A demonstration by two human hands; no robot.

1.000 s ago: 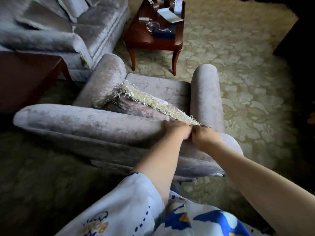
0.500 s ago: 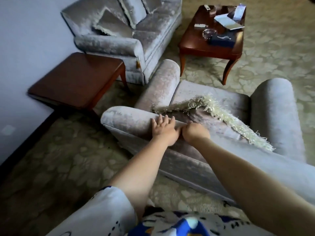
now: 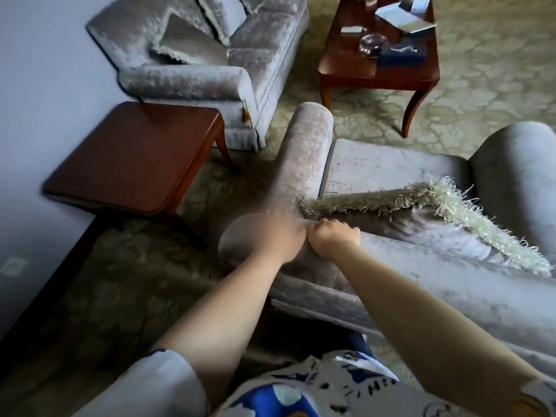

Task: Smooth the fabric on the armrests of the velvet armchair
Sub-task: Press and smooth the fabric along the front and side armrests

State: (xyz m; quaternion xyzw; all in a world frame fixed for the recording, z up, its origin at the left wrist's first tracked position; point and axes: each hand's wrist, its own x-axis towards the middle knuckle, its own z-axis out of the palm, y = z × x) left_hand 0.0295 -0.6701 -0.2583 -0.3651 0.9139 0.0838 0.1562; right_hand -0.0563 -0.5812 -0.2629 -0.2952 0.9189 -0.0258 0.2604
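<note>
step: likely pre-armrest, both hands on armchair (image 3: 451, 284) back-top | left hand (image 3: 281, 237): blurred, openness untellable | right hand (image 3: 334, 239): curled fist on velvet, gripping nothing visible | left armrest (image 3: 304, 152): 12 o'clock from hands | next: probably flat palm along it

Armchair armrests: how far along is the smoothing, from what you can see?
Done: nothing confirmable; the velvet looks mottled on both armrests. In hand: the left hand, blurred, and the right hand, fingers curled, rest on the backrest top, beside the nearest armrest. Remaining: that armrest and the far armrest, neither touched now.
</note>
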